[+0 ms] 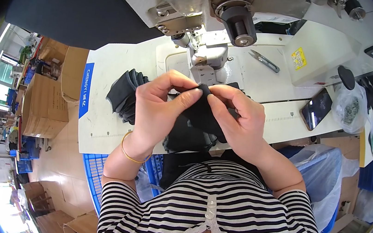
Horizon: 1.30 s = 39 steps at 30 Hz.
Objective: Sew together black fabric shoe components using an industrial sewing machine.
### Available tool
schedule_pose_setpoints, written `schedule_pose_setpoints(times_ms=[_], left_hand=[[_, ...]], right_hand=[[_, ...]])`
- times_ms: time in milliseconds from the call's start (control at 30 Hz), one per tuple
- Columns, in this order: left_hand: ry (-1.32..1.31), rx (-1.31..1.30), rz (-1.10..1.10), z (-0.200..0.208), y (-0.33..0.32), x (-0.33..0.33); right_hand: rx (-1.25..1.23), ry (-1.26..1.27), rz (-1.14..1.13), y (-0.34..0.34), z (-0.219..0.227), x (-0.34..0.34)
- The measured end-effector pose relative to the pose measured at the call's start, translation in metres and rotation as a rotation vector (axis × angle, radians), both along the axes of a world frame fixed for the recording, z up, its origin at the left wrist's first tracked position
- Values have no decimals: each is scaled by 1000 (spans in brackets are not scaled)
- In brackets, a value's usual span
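Observation:
A piece of black fabric (pixel 202 111) is held up just in front of the sewing machine (pixel 209 56). My left hand (pixel 160 104) pinches its top edge between thumb and forefinger. Close beside it, my right hand (pixel 243 119) pinches the same edge, the fingertips of both hands nearly meeting. Below the hands, more dark fabric pieces (pixel 188 137) lie at the table's front edge, partly hidden by the held piece. A stack of black fabric pieces (pixel 126 94) rests on the table to the left of my left hand.
On the white table (pixel 101 124) lie thread snips (pixel 264 61) and, at the right, a phone (pixel 316 109) beside a clear plastic bag (pixel 350 108). Blue baskets (pixel 94 175) stand below the table, one lined with plastic (pixel 321 175). Cardboard boxes (pixel 45 106) are on the left.

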<state>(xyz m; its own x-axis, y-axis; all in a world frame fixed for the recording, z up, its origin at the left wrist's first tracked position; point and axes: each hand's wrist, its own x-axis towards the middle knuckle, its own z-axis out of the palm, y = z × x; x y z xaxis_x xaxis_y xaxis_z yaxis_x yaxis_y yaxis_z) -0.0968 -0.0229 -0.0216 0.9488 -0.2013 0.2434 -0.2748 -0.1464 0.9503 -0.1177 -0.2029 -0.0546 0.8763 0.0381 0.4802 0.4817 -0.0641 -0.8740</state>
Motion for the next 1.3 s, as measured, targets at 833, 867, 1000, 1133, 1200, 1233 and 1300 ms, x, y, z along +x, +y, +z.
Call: schedule_pose_setpoints(times_ms=[833,867,1000,1133,1200,1233,1300], left_hand=[[269,-296,-6,0,18,54],[263,-297,-6,2,19,58],[391,-269,-34,8,19,74],[462,-285,-14,16,17,80],[476,-279,7,16,17,83],[492,-274,31,16,17,84],[497,-249,16,19,17,87]], right_hand=[[-91,209,66,-9,0,13],[-92,204,67,-8,2,15],[42,274,78,-4,3,22],[159,342,109,-3,11,25],[167,346,112,-2,9,28],[175,353,117,-2,8,29],[185,349,120,-2,7,29]])
